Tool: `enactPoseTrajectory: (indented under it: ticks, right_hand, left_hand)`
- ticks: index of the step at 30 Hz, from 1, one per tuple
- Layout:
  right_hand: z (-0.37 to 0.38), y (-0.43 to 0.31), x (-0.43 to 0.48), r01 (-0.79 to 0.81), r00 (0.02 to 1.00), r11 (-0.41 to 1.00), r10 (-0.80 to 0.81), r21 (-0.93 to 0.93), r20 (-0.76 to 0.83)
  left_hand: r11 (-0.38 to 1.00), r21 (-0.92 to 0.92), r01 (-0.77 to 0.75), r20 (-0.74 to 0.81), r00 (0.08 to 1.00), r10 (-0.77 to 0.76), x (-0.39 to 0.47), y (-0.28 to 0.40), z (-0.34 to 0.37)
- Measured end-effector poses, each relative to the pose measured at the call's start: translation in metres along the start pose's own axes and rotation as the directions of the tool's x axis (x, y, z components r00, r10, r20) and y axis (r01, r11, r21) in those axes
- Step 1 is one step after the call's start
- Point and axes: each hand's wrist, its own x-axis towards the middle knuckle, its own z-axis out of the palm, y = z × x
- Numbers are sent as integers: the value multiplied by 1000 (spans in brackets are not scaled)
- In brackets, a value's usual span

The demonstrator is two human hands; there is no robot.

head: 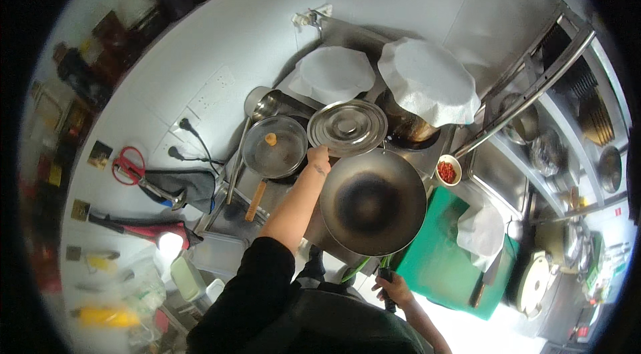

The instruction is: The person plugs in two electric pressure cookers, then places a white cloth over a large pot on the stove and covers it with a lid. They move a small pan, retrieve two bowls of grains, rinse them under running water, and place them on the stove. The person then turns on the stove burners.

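Observation:
My right hand (398,290) grips the black handle of a wok (373,204). The wok has nothing in it, and its inside is darkened at the bottom. My left hand (319,158) is stretched forward with fingers curled at the near-left rim of a round steel lid (347,128). Whether the fingers hold that rim or something under it cannot be seen. Left of this hand sits a pan with a glass lid (274,154) and a brown knob; a wooden handle (255,201) sticks out below it.
Two pots under white cloth-like covers (335,73) (430,78) stand behind. To the right lie a green cutting board (435,244), a knife (486,284) and a bowl of chopped red chillies (446,171). A steel shelf rail (531,89) juts in. Scissors (130,166) hang at left.

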Motion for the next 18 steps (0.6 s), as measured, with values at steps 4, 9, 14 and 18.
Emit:
enactPoseTrajectory:
  ticks: [4,9,14,18]
  right_hand:
    - [-1,-5,1,-28,1000,999,28,-37,-13]
    - [-6,-12,4,-44,999,999,44,8,-7]
    - [-12,-6,10,-11,998,999,13,30,-68]
    - [-24,-8,13,208,886,929,-312,-307,-342]
  left_hand:
    - [994,-72,78,265,963,-56,-21,18,-18]
    - [984,42,-176,444,885,139,-97,8,-72]
    - [853,498,-158,355,934,-34,-149,-20,-111]
    - [809,535,-243,516,852,-85,-149,-42,-115]
